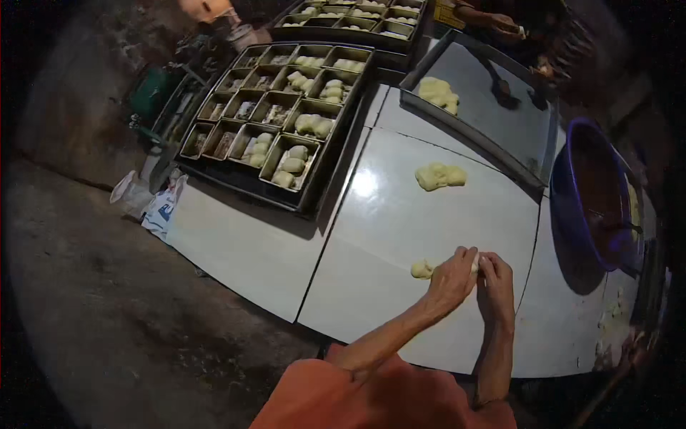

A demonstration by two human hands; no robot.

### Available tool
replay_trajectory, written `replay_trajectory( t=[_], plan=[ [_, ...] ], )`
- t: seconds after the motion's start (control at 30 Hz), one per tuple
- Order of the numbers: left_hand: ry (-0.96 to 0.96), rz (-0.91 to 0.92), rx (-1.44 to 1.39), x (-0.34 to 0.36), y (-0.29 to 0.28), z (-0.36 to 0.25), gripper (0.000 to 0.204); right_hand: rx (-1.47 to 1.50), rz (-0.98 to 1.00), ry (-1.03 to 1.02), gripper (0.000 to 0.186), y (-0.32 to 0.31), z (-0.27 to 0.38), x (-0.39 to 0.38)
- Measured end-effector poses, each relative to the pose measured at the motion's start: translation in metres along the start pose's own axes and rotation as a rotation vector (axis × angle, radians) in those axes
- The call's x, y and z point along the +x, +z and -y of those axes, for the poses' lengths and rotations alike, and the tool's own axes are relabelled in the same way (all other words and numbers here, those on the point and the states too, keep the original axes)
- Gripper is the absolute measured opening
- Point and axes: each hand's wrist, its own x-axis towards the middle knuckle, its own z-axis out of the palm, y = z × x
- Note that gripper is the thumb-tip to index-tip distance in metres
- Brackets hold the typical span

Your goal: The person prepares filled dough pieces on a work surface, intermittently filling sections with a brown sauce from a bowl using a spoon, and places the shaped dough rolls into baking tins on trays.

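Note:
Over the white tiled table [386,236], my left hand [454,274] and my right hand [497,277] meet with curled fingers. Between their fingertips a bit of pale dough [475,263] shows; the fingers hide most of it. Just left of my left hand lies a small lump of dough [421,269] on the tiles. I cannot tell whether it joins the held piece. Farther off on the table sits a larger, lumpy dough piece [441,176], apart from both hands.
At the left, a dark tray carries several loaf tins [291,166], some with dough rolls; a second tray of tins [343,21] stands behind. A metal tray [493,79] at the back holds dough [438,94]. A purple basin [564,179] stands right. Another person's hand [504,23] shows far right.

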Motion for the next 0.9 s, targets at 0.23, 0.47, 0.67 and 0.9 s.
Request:
replay_trajectory(
  t=[0.23,0.47,0.67,0.9],
  plan=[
    [0.061,-0.193,-0.337,-0.007,-0.118,0.011,0.039,-0.175,0.158,-0.119,0.038,0.049,0.067,-0.004],
    [-0.035,-0.672,0.208,0.003,-0.339,0.098,0.040,-0.291,0.121,-0.272,0.036,0.069,0.076,0.018],
    [-0.098,-0.651,0.557,0.032,-0.482,0.218,0.041,-0.296,0.013,-0.163,0.032,0.050,0.056,0.029],
    [-0.331,-0.226,0.867,0.065,-0.490,0.222,0.054,-0.300,-0.087,-0.116,0.035,0.050,0.050,0.062]
  ],
)
